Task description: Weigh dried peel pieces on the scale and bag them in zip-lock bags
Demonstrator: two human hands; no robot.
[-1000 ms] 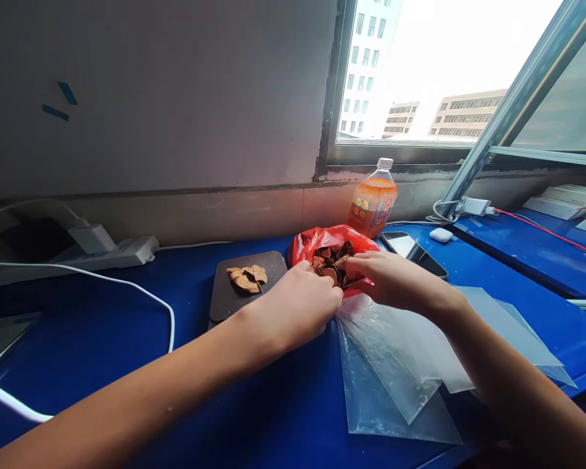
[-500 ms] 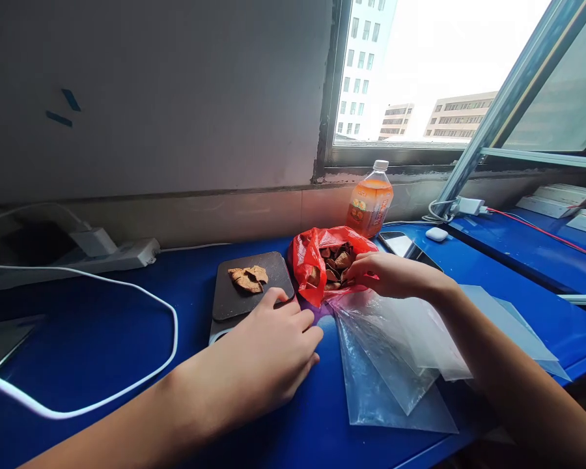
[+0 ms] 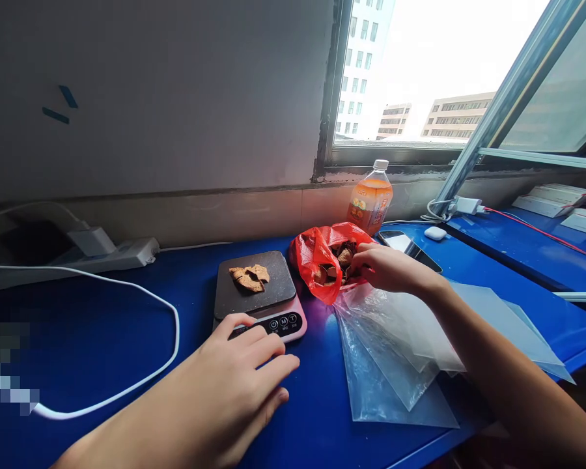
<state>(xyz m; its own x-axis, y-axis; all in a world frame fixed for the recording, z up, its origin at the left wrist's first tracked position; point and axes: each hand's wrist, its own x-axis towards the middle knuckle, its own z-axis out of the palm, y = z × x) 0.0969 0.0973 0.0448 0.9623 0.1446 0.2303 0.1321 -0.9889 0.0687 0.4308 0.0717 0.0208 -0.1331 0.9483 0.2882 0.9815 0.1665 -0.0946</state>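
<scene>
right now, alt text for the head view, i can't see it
A right hand is at the mouth of a red plastic bag of dried brown pieces, while the open left hand is at a small scale bearing more pieces. Translucent plastic sheets lie on the blue table; an orange drink bottle stands behind the bag.

Scale (image 3: 283,296) left: bare tabletop (image 3: 195,293) as far as the white cable (image 3: 177,319).
Scale front: left hand (image 3: 234,381) in the way.
Scale to red bag (image 3: 315,251): narrow gap.
Bag mouth: right hand (image 3: 388,267) fills the right side; centre open from above.
Behind bag: upright bottle (image 3: 370,203) blocks passage.
Near right: forearm (image 3: 493,345) crosses over clear plastic sheets (image 3: 390,391).
</scene>
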